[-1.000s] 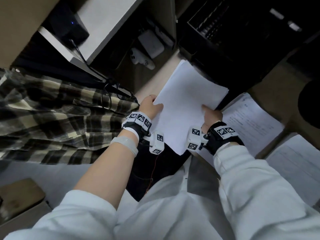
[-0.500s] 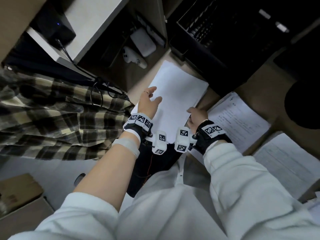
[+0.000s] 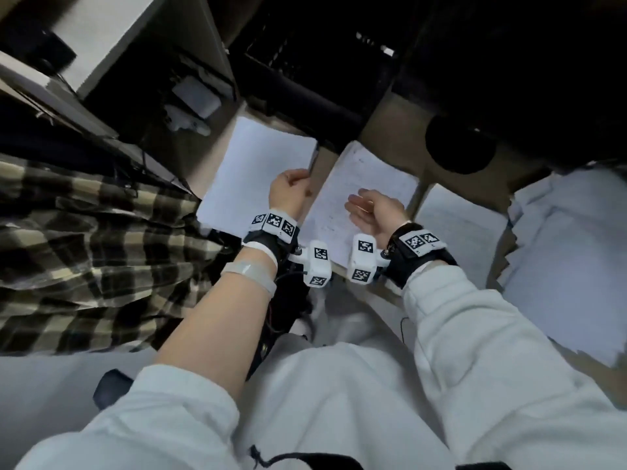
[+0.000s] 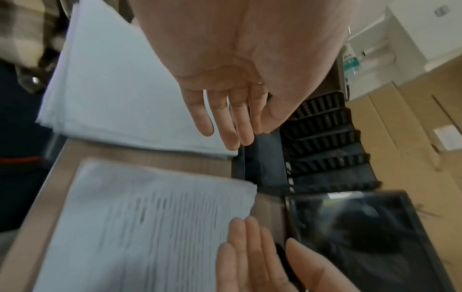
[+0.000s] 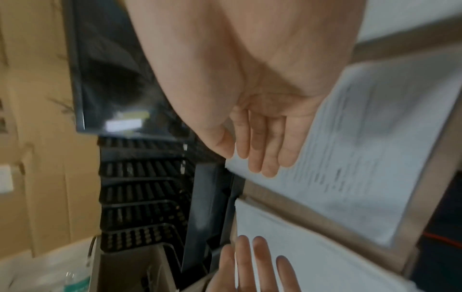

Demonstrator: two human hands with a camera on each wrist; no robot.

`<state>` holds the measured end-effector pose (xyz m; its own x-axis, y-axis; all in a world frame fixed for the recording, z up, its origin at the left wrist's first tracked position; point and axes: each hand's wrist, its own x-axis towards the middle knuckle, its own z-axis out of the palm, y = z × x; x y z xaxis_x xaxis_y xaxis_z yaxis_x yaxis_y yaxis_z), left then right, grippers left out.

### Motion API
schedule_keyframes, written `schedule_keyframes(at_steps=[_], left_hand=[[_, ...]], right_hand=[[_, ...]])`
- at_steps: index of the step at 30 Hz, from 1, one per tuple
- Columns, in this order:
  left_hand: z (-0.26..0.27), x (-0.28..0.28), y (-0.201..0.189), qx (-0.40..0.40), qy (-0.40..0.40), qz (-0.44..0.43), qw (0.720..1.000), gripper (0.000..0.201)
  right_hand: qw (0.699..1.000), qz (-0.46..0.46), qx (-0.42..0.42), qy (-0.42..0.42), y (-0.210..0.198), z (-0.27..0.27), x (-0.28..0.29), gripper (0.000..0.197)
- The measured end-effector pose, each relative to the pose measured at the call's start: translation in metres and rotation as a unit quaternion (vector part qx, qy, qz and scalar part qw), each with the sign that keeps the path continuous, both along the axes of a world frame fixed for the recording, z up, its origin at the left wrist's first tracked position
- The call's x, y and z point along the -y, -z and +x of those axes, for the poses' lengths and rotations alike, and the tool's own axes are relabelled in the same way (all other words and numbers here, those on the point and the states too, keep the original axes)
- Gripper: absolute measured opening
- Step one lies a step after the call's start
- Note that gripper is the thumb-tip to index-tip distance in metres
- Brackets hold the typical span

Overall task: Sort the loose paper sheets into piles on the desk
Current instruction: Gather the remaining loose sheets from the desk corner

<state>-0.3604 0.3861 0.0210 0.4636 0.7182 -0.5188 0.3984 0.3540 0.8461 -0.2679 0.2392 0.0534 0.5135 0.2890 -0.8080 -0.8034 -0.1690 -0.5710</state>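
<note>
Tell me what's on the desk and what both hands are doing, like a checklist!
Surface: wooden desk, bare strips showing between the piles.
Job's things: blank pile at the left; printed pile beside it, apart; two more paper piles to the right.
Clutter: black tray rack, dark screen.
Grippers: left hand over the blank pile's edge, fingers straight; right hand open above the printed pile.
Cables: black wires at the left.
Surroundings: plaid cloth, cardboard boxes.
</note>
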Motion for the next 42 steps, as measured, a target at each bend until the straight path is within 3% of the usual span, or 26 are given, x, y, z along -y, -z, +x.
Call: schedule_keyframes(at_steps=[6,11,17,22,25,29,35,38,42], left_hand=[[0.023,0.111,-0.012,-0.002,0.119,-0.071,0.990,0.028],[0.047,0.196,-0.017,-0.015,0.158,-0.082,0.984,0.023],[0.126,0.306,-0.011,-0.030,0.241,-0.063,0.968,0.027],[0.197,0.405,0.017,-0.076,0.270,-0.018,0.960,0.034],[0.222,0.444,0.032,-0.118,0.272,-0.003,0.955,0.040],[0.252,0.468,0.043,-0.157,0.263,-0.006,0.952,0.048],[0.267,0.469,0.070,-0.221,0.284,-0.044,0.932,0.072],[0.268,0.471,0.080,-0.242,0.304,-0.048,0.920,0.077],[0.271,0.471,0.089,-0.221,0.322,-0.070,0.918,0.079]], right_hand=[[0.995,-0.051,0.017,0.090,-0.003,-0.014,0.135,0.009],[0.987,-0.035,0.011,0.154,-0.003,-0.001,0.224,0.017],[0.976,-0.018,0.009,0.217,0.004,0.063,0.334,0.023],[0.975,-0.096,0.002,0.200,0.029,0.141,0.446,0.013],[0.974,-0.176,0.002,0.141,0.050,0.176,0.492,0.035],[0.974,-0.213,-0.009,0.082,0.070,0.211,0.520,0.075],[0.974,-0.218,-0.059,0.019,0.112,0.224,0.524,0.098],[0.976,-0.209,-0.055,0.005,0.122,0.220,0.515,0.085],[0.970,-0.238,-0.017,0.035,0.122,0.219,0.511,0.032]])
